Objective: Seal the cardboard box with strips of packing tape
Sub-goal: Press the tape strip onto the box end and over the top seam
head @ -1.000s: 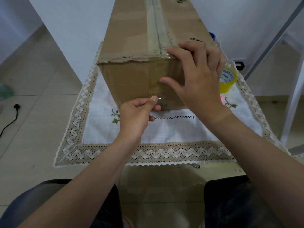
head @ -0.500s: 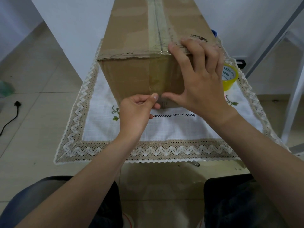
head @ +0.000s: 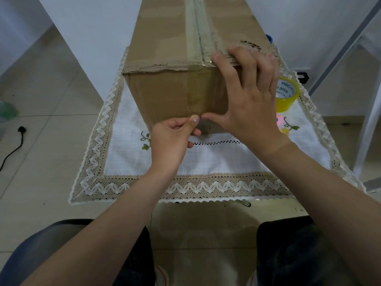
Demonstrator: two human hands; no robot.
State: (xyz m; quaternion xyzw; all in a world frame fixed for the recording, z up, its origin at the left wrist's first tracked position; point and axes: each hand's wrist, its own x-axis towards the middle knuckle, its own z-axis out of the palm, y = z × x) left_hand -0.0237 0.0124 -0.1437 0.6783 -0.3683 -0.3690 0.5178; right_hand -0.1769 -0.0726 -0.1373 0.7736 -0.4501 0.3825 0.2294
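From the head camera, a long cardboard box point(head: 165, 58) stands on a white embroidered tablecloth with a lace border point(head: 206, 162), its near end facing the person; a strip of clear packing tape point(head: 194, 38) runs along the top seam and comes down over the near face. The right hand point(head: 247, 96) is spread wide over the upper right corner of that face; its fingers hook over the top edge and its thumb reaches down and left to press on the cardboard near the lower end of the tape. The left hand point(head: 171, 139) sits just below, curled, with thumb and forefinger pinched together at the tape's lower end; the two thumbs nearly touch; whether a loose tape end lies between the pinched fingers cannot be told. A yellow roll of packing tape point(head: 288, 93) rests on the cloth just right of the box, partly behind the right hand; a black power cord point(head: 12, 149) lies on the tiled floor at far left.
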